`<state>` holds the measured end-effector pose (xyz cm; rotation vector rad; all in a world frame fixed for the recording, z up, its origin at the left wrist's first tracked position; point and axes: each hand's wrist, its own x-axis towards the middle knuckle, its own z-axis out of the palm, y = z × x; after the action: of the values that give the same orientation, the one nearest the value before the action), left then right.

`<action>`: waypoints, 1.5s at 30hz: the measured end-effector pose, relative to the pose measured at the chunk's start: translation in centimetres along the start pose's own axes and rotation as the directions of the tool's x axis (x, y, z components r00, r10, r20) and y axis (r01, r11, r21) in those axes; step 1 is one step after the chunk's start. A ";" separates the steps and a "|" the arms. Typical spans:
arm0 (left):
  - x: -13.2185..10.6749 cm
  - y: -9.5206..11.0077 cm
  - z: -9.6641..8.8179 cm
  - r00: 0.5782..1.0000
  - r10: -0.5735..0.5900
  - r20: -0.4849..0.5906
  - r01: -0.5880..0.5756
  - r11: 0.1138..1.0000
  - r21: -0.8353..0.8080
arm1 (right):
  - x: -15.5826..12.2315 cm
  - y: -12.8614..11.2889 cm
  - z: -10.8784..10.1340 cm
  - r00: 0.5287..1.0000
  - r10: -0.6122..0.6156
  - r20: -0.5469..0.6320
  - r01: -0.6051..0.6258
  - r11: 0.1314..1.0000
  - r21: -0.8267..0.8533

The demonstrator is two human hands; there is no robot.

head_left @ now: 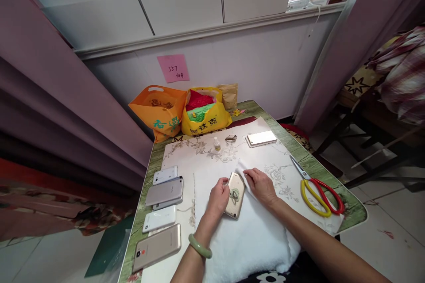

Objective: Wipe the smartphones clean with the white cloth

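Observation:
My left hand (218,195) is closed on the left edge of a gold smartphone (239,201). The phone's back faces up, with a ring holder on it. It lies tilted over a white fleecy cloth (245,243) spread at the table's front. To the right of the phone, my right hand (261,185) pinches a raised edge of that cloth between thumb and fingers, close to the phone's upper right side. A green bangle (200,246) circles my left wrist.
Several phones lie along the left edge, including a gold one (157,247). Large scissors (315,190) with red and yellow handles lie at right. Behind are white phones (261,138), a small bottle (217,143), glasses (231,138), an orange bag (159,110) and a yellow bag (207,124).

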<state>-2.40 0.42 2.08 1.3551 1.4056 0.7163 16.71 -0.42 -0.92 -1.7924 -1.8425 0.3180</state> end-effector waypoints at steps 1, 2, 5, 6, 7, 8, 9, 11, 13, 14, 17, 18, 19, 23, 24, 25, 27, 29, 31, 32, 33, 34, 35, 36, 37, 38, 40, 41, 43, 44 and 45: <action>-0.3 0.3 0.2 0.999 0.007 -0.040 -0.003 0.995 0.103 | -0.1 0.2 0.0 1.000 0.013 -0.011 -0.013 0.999 0.036; -0.7 0.6 0.4 0.996 0.044 -0.072 -0.027 0.975 0.222 | -0.2 0.3 0.0 1.000 0.022 -0.018 -0.021 0.998 0.063; -1.9 1.3 1.4 0.961 0.254 -0.109 -0.159 0.830 0.534 | -0.2 0.5 0.0 0.999 0.040 -0.024 -0.037 0.993 0.109; -2.3 1.3 1.7 0.945 0.310 -0.104 -0.186 0.772 0.608 | -0.2 0.5 -0.1 0.999 0.042 -0.024 -0.039 0.992 0.120; -2.6 1.3 2.0 0.934 0.343 -0.096 -0.197 0.723 0.663 | -0.1 0.5 -0.1 0.999 0.043 -0.023 -0.040 0.990 0.132; -2.9 1.3 2.2 0.932 0.351 -0.088 -0.195 0.691 0.696 | -0.1 0.6 -0.2 0.999 0.045 -0.022 -0.041 0.989 0.143; -3.1 1.2 2.3 0.938 0.338 -0.078 -0.185 0.679 0.711 | -0.1 0.6 -0.2 0.999 0.046 -0.020 -0.042 0.987 0.155; -3.4 0.9 2.1 0.958 0.284 -0.047 -0.169 0.685 0.709 | -0.1 0.6 -0.3 0.998 0.053 -0.017 -0.050 0.984 0.171; -3.4 0.7 1.6 0.969 0.248 0.014 -0.190 0.702 0.686 | -0.1 0.6 -0.4 0.998 0.061 -0.009 -0.058 0.982 0.180; -3.4 0.7 1.2 0.968 0.244 0.064 -0.222 0.707 0.671 | -0.2 0.6 -0.4 0.998 0.063 -0.005 -0.061 0.981 0.184; -3.1 1.3 -0.3 0.931 0.254 0.263 -0.365 0.684 0.632 | -0.2 0.6 -0.4 0.997 0.079 0.001 -0.078 0.978 0.196; -2.9 1.6 -0.8 0.913 0.258 0.316 -0.405 0.668 0.624 | -0.2 0.6 -0.4 0.996 0.087 0.003 -0.086 0.976 0.199; -2.6 2.0 -1.2 0.896 0.264 0.356 -0.438 0.653 0.618 | -0.2 0.6 -0.4 0.995 0.095 0.006 -0.094 0.975 0.202; -1.4 3.3 -2.2 0.846 0.294 0.445 -0.520 0.639 0.567 | -0.2 0.6 -0.4 0.996 0.091 0.004 -0.090 0.975 0.204; -1.2 3.5 -2.3 0.841 0.285 0.460 -0.526 0.631 0.570 | -0.2 0.7 -0.3 0.997 0.084 -0.002 -0.081 0.975 0.205; -1.0 3.7 -2.3 0.841 0.266 0.471 -0.525 0.614 0.589 | -0.2 0.7 -0.2 0.997 0.077 -0.009 -0.073 0.976 0.206; -0.8 4.1 -2.3 0.851 0.220 0.478 -0.512 0.554 0.657 | -0.2 0.8 -0.1 0.997 0.071 -0.030 -0.063 0.976 0.210; -0.9 4.4 -2.3 0.857 0.189 0.480 -0.506 0.492 0.708 | -0.2 0.9 0.1 0.996 0.065 -0.053 -0.053 0.975 0.214; -1.1 4.5 -2.3 0.853 0.182 0.490 -0.513 0.466 0.721 | -0.2 1.0 0.2 0.996 0.055 -0.065 -0.040 0.976 0.215; -1.1 4.5 -2.3 0.850 0.183 0.493 -0.517 0.464 0.719 | -0.2 1.0 0.2 0.996 0.051 -0.068 -0.035 0.976 0.213; -1.2 4.5 -2.3 0.849 0.185 0.494 -0.519 0.465 0.718 | -0.2 1.0 0.2 0.996 0.048 -0.069 -0.033 0.977 0.212; -1.2 4.4 -2.3 0.850 0.185 0.492 -0.517 0.465 0.718 | -0.2 1.0 0.2 0.996 0.048 -0.070 -0.032 0.977 0.210; -1.1 4.3 -2.2 0.853 0.186 0.488 -0.514 0.465 0.721 | -0.2 1.0 0.2 0.996 0.047 -0.071 -0.031 0.977 0.209; -1.1 4.2 -2.1 0.858 0.186 0.479 -0.506 0.465 0.726 | -0.2 1.0 0.1 0.996 0.046 -0.071 -0.030 0.977 0.209; -1.0 4.2 -2.0 0.865 0.188 0.466 -0.496 0.466 0.733 | -0.2 1.0 0.1 0.996 0.046 -0.073 -0.030 0.978 0.209; -0.9 4.1 -2.0 0.872 0.191 0.451 -0.484 0.472 0.737 | -0.2 1.0 0.1 0.996 0.045 -0.073 -0.029 0.978 0.208; -0.8 3.9 -1.9 0.884 0.207 0.420 -0.465 0.496 0.734 | -0.2 1.1 0.2 0.996 0.044 -0.073 -0.028 0.978 0.208; -0.7 3.8 -1.9 0.883 0.223 0.413 -0.467 0.508 0.724 | -0.2 1.1 0.2 0.996 0.043 -0.073 -0.027 0.978 0.209; -0.6 3.7 -2.1 0.863 0.269 0.427 -0.503 0.526 0.686 | -0.1 1.2 0.2 0.997 0.041 -0.072 -0.025 0.977 0.211; -0.5 3.6 -2.2 0.850 0.292 0.439 -0.526 0.535 0.661 | -0.1 1.2 0.2 0.997 0.038 -0.072 -0.022 0.977 0.211; -0.3 3.5 -2.3 0.836 0.309 0.453 -0.546 0.546 0.635 | -0.1 1.2 0.3 0.997 0.038 -0.073 -0.022 0.977 0.210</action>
<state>-3.36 1.27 6.04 2.4329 1.1444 0.1748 17.63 -0.41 -1.81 -1.6661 -1.6640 0.4316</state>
